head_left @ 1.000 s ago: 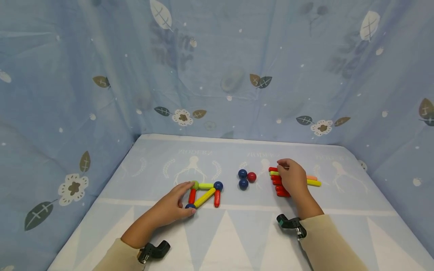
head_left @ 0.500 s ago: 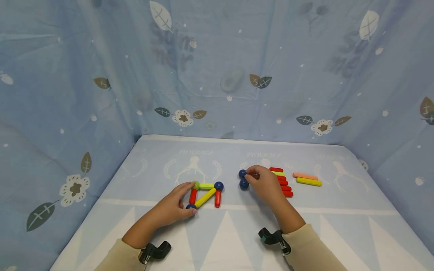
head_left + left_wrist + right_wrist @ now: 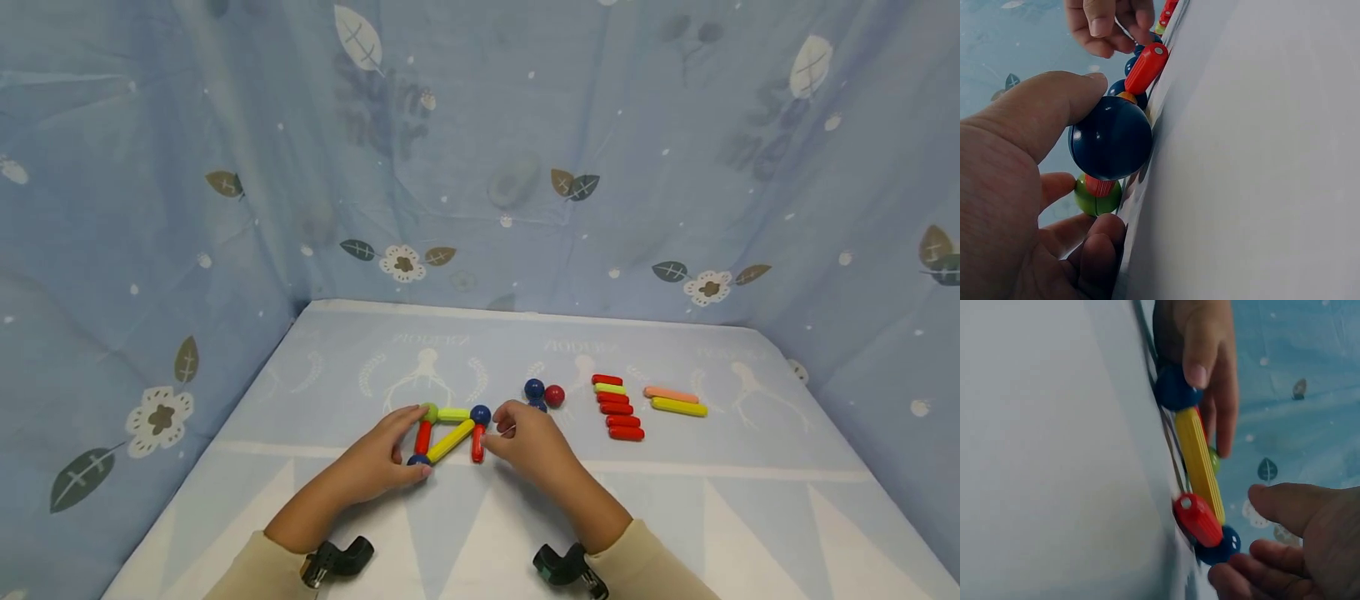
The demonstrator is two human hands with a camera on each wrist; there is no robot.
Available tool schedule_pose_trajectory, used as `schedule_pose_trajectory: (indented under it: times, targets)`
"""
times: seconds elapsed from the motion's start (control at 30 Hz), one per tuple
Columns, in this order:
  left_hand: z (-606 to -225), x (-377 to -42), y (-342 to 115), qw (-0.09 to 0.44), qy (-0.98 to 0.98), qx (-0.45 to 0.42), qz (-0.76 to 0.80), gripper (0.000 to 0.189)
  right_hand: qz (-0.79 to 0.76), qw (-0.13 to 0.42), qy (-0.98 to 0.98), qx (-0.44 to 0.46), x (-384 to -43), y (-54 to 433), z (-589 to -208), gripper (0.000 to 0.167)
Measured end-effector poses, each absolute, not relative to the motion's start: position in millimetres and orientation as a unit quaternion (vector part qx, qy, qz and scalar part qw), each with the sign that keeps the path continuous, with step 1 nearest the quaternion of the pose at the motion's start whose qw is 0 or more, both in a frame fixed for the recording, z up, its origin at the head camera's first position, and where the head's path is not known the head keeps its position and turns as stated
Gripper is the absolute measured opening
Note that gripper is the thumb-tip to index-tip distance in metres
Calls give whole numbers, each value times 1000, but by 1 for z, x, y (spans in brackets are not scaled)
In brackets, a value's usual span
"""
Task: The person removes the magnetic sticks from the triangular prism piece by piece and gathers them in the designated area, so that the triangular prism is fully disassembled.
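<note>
My right hand (image 3: pixel 532 446) has come to the frame (image 3: pixel 450 442)

Head view: half a second ago it was at the loose red ball (image 3: pixel 554 396); now it is just right of the frame's slanted yellow rod (image 3: pixel 457 436). That ball lies beyond and right of the yellow rod, so I judge the work has shifted to the frame with that ball left behind.

Left wrist view: my left hand (image 3: pixel 1013 175) grips the frame, thumb on the near blue ball (image 3: pixel 1113 140) at the yellow rod's near end.

Right wrist view: my right fingers are loosely parted, holding nothing I can see, close to the far blue ball (image 3: pixel 1229 542) at the yellow rod's other end.
</note>
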State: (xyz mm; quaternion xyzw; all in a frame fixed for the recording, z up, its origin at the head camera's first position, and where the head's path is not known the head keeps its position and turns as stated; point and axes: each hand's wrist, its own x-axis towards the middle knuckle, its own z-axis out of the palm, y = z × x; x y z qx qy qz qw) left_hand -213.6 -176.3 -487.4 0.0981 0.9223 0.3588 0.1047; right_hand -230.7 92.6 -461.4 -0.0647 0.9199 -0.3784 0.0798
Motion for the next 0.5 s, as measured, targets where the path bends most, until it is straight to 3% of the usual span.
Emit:
schedule_pose_trajectory:
  times: [0.23, 0.5]
  targets:
    - [-487, -212, -179, 106, 920, 98, 365, 92, -339, 130, 929, -69, -222, 75, -468, 41]
    - [-489, -214, -177, 105, 920, 102, 364, 91, -354, 112, 927, -52, -221, 69, -475, 38]
